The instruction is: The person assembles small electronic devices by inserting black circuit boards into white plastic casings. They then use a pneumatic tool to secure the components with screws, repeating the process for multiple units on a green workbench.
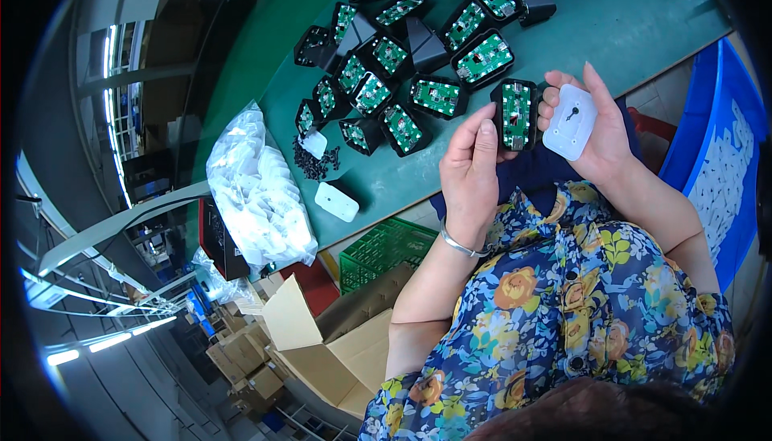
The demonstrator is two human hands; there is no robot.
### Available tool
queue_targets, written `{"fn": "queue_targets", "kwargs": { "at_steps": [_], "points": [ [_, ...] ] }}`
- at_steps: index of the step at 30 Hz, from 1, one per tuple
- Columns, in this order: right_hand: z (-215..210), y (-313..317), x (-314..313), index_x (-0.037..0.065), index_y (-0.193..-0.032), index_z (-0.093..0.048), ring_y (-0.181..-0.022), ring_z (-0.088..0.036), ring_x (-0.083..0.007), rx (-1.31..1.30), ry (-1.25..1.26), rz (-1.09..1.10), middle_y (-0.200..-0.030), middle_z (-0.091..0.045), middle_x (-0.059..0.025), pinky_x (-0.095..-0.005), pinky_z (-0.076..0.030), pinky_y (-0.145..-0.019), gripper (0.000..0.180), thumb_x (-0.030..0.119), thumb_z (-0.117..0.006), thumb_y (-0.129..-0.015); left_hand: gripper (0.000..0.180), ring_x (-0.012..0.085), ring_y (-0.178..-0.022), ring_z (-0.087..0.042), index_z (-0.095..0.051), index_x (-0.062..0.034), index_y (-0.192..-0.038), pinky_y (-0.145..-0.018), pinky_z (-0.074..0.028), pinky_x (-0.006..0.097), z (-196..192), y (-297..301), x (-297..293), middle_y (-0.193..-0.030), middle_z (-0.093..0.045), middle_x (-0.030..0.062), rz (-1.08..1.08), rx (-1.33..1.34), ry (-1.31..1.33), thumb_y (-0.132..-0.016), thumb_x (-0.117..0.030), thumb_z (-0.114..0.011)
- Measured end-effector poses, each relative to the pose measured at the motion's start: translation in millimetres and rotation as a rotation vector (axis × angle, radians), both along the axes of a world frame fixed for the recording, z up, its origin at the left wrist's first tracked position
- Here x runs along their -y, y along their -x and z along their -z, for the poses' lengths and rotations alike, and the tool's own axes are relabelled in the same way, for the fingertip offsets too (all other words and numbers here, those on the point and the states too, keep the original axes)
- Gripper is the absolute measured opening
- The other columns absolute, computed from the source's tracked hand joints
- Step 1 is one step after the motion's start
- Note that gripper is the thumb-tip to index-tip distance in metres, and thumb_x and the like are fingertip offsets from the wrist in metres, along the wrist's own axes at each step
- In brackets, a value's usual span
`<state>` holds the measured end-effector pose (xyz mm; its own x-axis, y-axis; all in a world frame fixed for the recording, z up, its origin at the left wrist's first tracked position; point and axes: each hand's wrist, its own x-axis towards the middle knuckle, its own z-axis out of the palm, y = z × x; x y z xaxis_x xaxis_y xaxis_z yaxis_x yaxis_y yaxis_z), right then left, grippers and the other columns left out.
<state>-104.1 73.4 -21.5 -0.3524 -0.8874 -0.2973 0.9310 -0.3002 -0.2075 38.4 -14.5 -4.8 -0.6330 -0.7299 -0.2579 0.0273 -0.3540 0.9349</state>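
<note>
My left hand (469,172) grips a black plastic housing (517,116), thumb along its near side. A green circuit board with small components faces up inside it. In my right hand (609,145) lies a white rounded plastic cover (566,140), held beside the housing but apart from it. A small black part (574,112), perhaps a screw or plug, sits on the cover's middle. The right fingers curl close to the housing's right edge; whether they touch it I cannot tell.
Several black housings with green boards (435,95) crowd the green table (386,188). Nearby are a pile of small black parts (314,159), a loose white cover (336,202) and a bag of white covers (256,192). A blue bin (698,131), green crate (382,252) and cardboard box (354,352) flank me.
</note>
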Motion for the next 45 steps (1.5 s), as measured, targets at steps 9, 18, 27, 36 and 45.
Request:
{"fn": "queue_targets", "kwargs": {
  "at_steps": [9, 18, 27, 36, 45],
  "points": [
    [0, -1, -3, -0.001, -0.102, -0.054, -0.071, -0.056, -0.0191, 0.033, -0.007, -0.008, -0.077, -0.058, -0.008, -0.0305, -0.049, -0.067, 0.046, 0.043, -0.044, -0.09, 0.038, 0.0196, -0.097, -0.057, -0.041, -0.007, -0.124, -0.079, -0.052, 0.038, -8, 6, -1, -0.115, -0.053, 0.0105, 0.022, -0.135, -0.296, -0.088, -0.008, -0.053],
    [-15, 0, -7, 0.002, -0.111, -0.052, -0.089, -0.058, -0.0211, 0.107, 0.024, 0.012, -0.093, -0.06, -0.0097, -0.0349, -0.047, -0.082, 0.066, 0.061, -0.036, -0.086, 0.062, 0.0227, -0.104, -0.052, -0.038, 0.0009, -0.127, -0.081, -0.047, 0.031, -32, 11, -6, -0.118, -0.044, 0.0136, 0.004, -0.072, 0.457, -0.072, 0.003, -0.067],
    [-19, -9, -3, 0.003, -0.124, -0.039, -0.1, -0.054, -0.0192, -0.036, 0.079, -0.003, -0.108, -0.056, -0.0096, -0.0331, -0.044, -0.091, 0.074, 0.065, -0.023, -0.086, 0.054, 0.0234, -0.098, -0.053, -0.053, -0.0008, -0.115, -0.078, -0.048, 0.031, -33, 33, -23, -0.11, -0.048, 0.0141, 0.206, 0.136, 1.169, -0.066, -0.006, -0.074],
    [-15, -14, -7, 0.003, -0.127, -0.036, -0.098, -0.055, -0.0176, -0.105, 0.052, 0.01, -0.105, -0.056, -0.0084, -0.0318, -0.044, -0.089, 0.072, 0.062, -0.022, -0.088, 0.054, 0.0275, -0.092, -0.057, -0.056, -0.0059, -0.112, -0.072, -0.052, 0.033, -29, 25, -25, -0.107, -0.051, 0.0137, 0.243, 0.219, 1.262, -0.063, -0.011, -0.078],
    [-13, -17, -8, 0.006, -0.135, -0.024, -0.108, -0.047, -0.0172, -0.277, 0.051, 0.057, -0.116, -0.048, -0.0076, -0.0315, -0.041, -0.093, 0.073, 0.061, -0.021, -0.088, 0.068, 0.0288, -0.092, -0.058, -0.051, -0.005, -0.116, -0.07, -0.053, 0.032, -24, 21, -24, -0.11, -0.051, 0.015, 0.24, 0.227, 1.311, -0.058, -0.024, -0.081]
  ]
}}
